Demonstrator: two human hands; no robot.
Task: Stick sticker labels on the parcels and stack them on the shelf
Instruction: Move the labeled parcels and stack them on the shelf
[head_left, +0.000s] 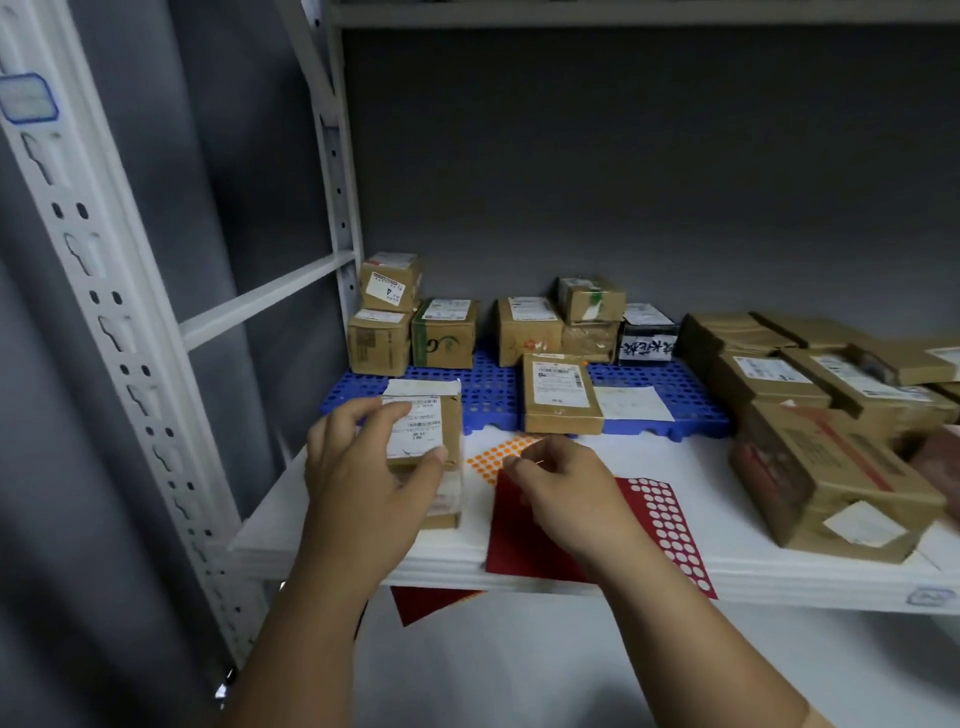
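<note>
White shelf (571, 566): left hand (363, 483) grips parcel (423, 431).

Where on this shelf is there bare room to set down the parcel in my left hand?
Bare white shelf shows between the red sticker sheet, the blue perforated mat and the large carton at right. The mat's middle is also open. The back row and right side are crowded with parcels.
</note>
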